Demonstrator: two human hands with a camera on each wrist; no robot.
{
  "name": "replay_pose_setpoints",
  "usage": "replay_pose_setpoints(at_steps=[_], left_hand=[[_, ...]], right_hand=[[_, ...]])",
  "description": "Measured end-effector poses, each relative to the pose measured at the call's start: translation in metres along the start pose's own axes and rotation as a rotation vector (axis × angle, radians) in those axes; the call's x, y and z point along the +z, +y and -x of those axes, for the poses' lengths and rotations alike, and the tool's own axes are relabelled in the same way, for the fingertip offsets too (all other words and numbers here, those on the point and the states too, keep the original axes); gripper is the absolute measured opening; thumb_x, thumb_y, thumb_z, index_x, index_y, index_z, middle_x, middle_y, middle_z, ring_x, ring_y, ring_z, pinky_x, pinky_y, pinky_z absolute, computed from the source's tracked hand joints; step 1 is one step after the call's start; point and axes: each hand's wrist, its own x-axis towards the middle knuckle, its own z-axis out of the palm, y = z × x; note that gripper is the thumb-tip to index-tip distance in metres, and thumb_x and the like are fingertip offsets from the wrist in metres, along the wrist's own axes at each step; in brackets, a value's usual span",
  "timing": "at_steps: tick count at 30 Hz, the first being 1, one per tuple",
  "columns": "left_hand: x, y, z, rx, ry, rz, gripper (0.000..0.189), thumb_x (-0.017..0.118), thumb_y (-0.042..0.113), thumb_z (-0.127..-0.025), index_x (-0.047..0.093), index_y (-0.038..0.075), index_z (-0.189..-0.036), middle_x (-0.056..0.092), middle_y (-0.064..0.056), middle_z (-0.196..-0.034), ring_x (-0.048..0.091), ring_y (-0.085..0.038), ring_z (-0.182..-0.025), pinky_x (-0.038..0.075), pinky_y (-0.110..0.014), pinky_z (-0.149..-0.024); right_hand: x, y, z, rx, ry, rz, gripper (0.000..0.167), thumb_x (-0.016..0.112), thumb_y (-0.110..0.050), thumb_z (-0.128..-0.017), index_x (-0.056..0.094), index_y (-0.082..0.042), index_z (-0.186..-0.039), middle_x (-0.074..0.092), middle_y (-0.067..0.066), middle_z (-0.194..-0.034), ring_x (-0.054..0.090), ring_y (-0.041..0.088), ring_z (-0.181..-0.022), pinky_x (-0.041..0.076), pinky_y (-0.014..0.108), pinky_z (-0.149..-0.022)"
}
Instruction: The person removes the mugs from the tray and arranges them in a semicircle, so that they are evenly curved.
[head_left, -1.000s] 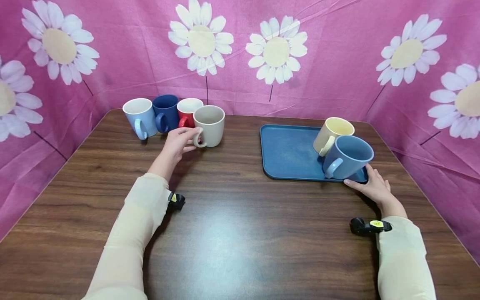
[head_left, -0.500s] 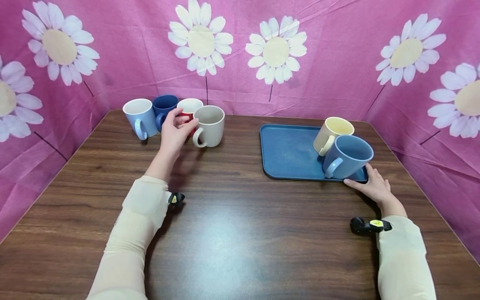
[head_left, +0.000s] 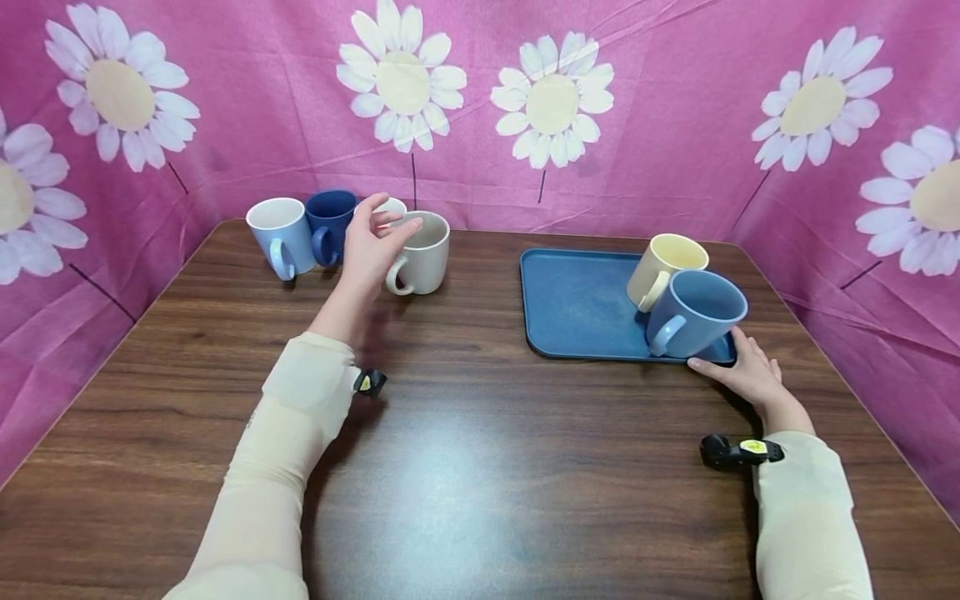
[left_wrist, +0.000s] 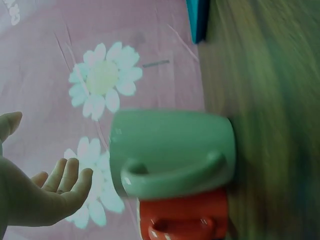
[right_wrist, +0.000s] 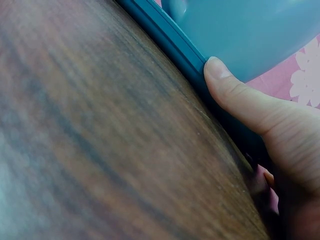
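On the dark brown wood-grain table [head_left: 480,467], the right hand [head_left: 750,375] grips the near right corner of a rectangular blue tray [head_left: 581,308], while the left hand [head_left: 367,250], empty with fingers parted, hovers by an upright grey-beige cylindrical mug [head_left: 430,268] near the pink daisy-printed cloth [head_left: 480,187], above the handle [head_left: 391,280] it pinched a second ago.

Tray [head_left: 581,308] — dark blue; backdrop [head_left: 480,179] — pink, white-daisy print

Beside the left grip [head_left: 369,250], the grey mug [head_left: 427,267] looks smooth and softly glossy, like glazed ceramic. The tray [head_left: 581,308] at the right grip [head_left: 750,377] looks like matt plastic; the blue mug [head_left: 688,327] beside it has a smooth sheen. Beneath both, the bench [head_left: 540,450] is glossy wood-grain; behind, creased cloth [head_left: 652,167].
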Motion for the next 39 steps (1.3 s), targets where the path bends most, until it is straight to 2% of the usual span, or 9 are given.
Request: replay_pose_setpoints(at_steps=[3, 7, 14, 20, 26, 32, 35, 39], left_hand=[[0.012, 0.006, 0.001, 0.012, -0.035, 0.023, 0.059, 0.069, 0.012, -0.072, 0.041, 0.008, -0.124, 0.054, -0.014, -0.108, 0.054, -0.020, -0.092, 0.042, -0.028, -0.078], [0.032, 0.013, 0.005, 0.046, -0.082, 0.044, 0.058, 0.070, 0.012, -0.072, 0.042, 0.006, -0.123, 0.055, -0.013, -0.105, 0.054, -0.022, -0.090, 0.042, -0.027, -0.077], [0.069, 0.015, 0.015, 0.077, -0.171, 0.111, 0.055, 0.069, 0.009, -0.073, 0.043, 0.005, -0.121, 0.056, -0.012, -0.102, 0.054, -0.023, -0.089, 0.044, -0.025, -0.075], [0.104, 0.011, 0.029, 0.042, -0.251, 0.126, 0.055, 0.070, 0.012, -0.072, 0.045, 0.007, -0.121, 0.057, -0.011, -0.101, 0.056, -0.017, -0.088, 0.044, -0.023, -0.074], [0.140, 0.002, 0.050, 0.035, -0.364, 0.072, 0.053, 0.070, 0.015, -0.072, 0.047, 0.008, -0.119, 0.059, -0.008, -0.097, 0.056, -0.015, -0.086, 0.044, -0.021, -0.071], [0.168, -0.003, 0.069, 0.035, -0.441, 0.025, 0.052, 0.070, 0.019, -0.072, 0.047, 0.010, -0.118, 0.060, -0.002, -0.095, 0.055, -0.018, -0.089, 0.043, -0.020, -0.069], [0.182, -0.004, 0.076, 0.008, -0.476, 0.022, 0.053, 0.071, 0.021, -0.072, 0.048, 0.010, -0.118, 0.060, -0.001, -0.095, 0.055, -0.016, -0.089, 0.043, -0.019, -0.067], [0.202, -0.005, 0.086, -0.061, -0.543, -0.017, 0.055, 0.071, 0.026, -0.071, 0.047, 0.012, -0.119, 0.061, 0.004, -0.092, 0.055, -0.007, -0.086, 0.043, -0.019, -0.068]], right_hand=[[0.000, 0.000, 0.000, 0.003, -0.001, -0.001, 0.094, 0.057, -0.046, -0.077, -0.002, -0.002, -0.136, 0.007, 0.036, -0.132, -0.006, 0.047, -0.120, -0.011, 0.063, -0.086], [0.000, 0.000, 0.000, 0.009, -0.005, 0.001, 0.095, 0.057, -0.047, -0.077, -0.003, -0.002, -0.136, 0.006, 0.036, -0.132, -0.007, 0.047, -0.121, -0.010, 0.063, -0.086], [0.000, 0.001, 0.000, 0.014, -0.011, 0.010, 0.096, 0.056, -0.048, -0.077, -0.003, -0.002, -0.136, 0.006, 0.036, -0.132, -0.006, 0.047, -0.121, -0.010, 0.063, -0.086], [-0.001, 0.001, 0.000, 0.018, -0.012, 0.012, 0.096, 0.056, -0.048, -0.077, -0.004, -0.001, -0.136, 0.005, 0.036, -0.132, -0.006, 0.047, -0.121, -0.010, 0.063, -0.086], [0.001, 0.001, 0.001, 0.014, -0.010, 0.005, 0.096, 0.056, -0.047, -0.077, -0.003, -0.001, -0.136, 0.006, 0.037, -0.131, -0.006, 0.047, -0.121, -0.010, 0.063, -0.086], [0.001, 0.000, 0.001, 0.012, -0.008, 0.004, 0.096, 0.056, -0.048, -0.077, -0.003, -0.001, -0.136, 0.007, 0.036, -0.131, -0.005, 0.047, -0.121, -0.010, 0.063, -0.086], [0.000, -0.001, 0.001, 0.014, -0.009, 0.004, 0.096, 0.056, -0.048, -0.077, -0.003, -0.001, -0.136, 0.007, 0.036, -0.131, -0.006, 0.047, -0.121, -0.010, 0.063, -0.086], [-0.001, 0.000, 0.000, 0.020, -0.012, 0.003, 0.096, 0.056, -0.048, -0.077, -0.004, -0.002, -0.136, 0.006, 0.036, -0.132, -0.007, 0.047, -0.121, -0.010, 0.063, -0.086]])
